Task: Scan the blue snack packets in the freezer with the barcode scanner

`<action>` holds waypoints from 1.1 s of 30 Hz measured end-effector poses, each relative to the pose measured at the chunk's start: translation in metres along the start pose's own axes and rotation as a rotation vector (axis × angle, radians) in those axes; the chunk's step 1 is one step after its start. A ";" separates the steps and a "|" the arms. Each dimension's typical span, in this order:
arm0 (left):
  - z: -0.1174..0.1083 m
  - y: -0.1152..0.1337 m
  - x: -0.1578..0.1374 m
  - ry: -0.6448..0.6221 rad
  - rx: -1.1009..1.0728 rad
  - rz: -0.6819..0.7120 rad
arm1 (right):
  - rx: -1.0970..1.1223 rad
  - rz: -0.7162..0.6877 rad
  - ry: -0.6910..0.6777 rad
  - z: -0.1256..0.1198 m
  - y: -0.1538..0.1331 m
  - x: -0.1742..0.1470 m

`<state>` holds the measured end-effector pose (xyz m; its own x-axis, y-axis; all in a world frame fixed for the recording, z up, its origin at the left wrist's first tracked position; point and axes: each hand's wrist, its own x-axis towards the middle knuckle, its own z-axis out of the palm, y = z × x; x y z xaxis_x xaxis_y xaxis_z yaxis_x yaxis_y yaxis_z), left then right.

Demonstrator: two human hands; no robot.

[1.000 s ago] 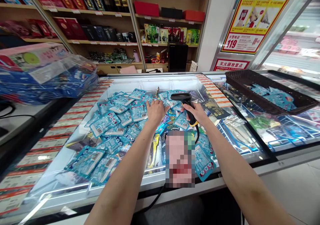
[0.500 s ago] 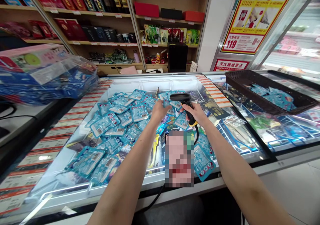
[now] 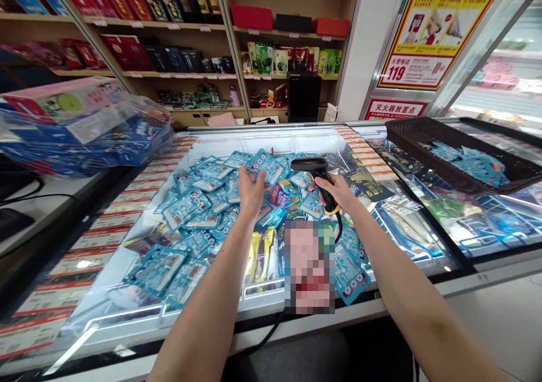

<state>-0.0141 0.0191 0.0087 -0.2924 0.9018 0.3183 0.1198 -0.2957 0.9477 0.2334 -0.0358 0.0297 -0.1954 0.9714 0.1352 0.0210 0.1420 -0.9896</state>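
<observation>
My right hand (image 3: 333, 192) is wrapped around the handle of a black barcode scanner (image 3: 311, 166) with yellow trim, its head pointing left over the freezer. A blue snack packet (image 3: 267, 166) is pinched at its lower left edge by my left hand (image 3: 252, 191), to the left of the scanner. Beneath both hands, many more blue packets (image 3: 186, 208) with printed barcodes lie heaped on the glass top of a chest freezer (image 3: 237, 311). Below the scanner its cable hangs down, partly behind a blurred-out pink patch (image 3: 307, 266).
A dark brown basket (image 3: 449, 170) holding several blue packets stands at the right. Plastic-wrapped boxes (image 3: 84, 125) sit at the left, close to a black mouse (image 3: 14, 224). Shelves of bottles and boxes line the back, behind a black monitor (image 3: 304, 96).
My left hand has moved left, and a blue packet now shows at its fingertips. The right hand still holds the scanner in nearly the same place. The view has shifted slightly.
</observation>
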 end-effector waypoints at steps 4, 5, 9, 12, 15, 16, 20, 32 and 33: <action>-0.004 -0.001 0.002 -0.010 -0.051 0.002 | -0.024 -0.002 -0.070 0.001 -0.003 -0.002; -0.004 -0.002 0.002 -0.004 -0.057 0.001 | -0.031 -0.003 -0.081 0.002 -0.004 -0.003; -0.004 -0.003 0.002 0.010 -0.061 0.007 | -0.053 -0.001 -0.096 0.004 -0.005 -0.003; -0.004 -0.003 0.002 -0.005 -0.052 0.015 | -0.062 -0.007 -0.095 0.004 -0.006 -0.004; -0.004 -0.004 0.002 -0.015 -0.046 0.012 | -0.068 -0.016 -0.107 0.005 -0.007 -0.004; -0.004 -0.004 0.002 -0.016 -0.048 0.009 | -0.073 -0.019 -0.113 0.005 -0.007 -0.004; -0.005 -0.006 0.003 -0.018 -0.047 -0.004 | -0.101 -0.028 -0.136 0.005 -0.006 -0.004; -0.003 0.006 0.001 0.012 0.064 0.041 | -0.107 -0.037 -0.121 0.005 -0.007 -0.004; -0.006 0.008 0.002 0.040 0.127 0.072 | -0.097 -0.041 -0.100 0.005 -0.007 -0.004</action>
<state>-0.0193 0.0163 0.0171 -0.3157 0.8657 0.3885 0.2605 -0.3146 0.9128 0.2290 -0.0417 0.0359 -0.2946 0.9413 0.1650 0.1047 0.2034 -0.9735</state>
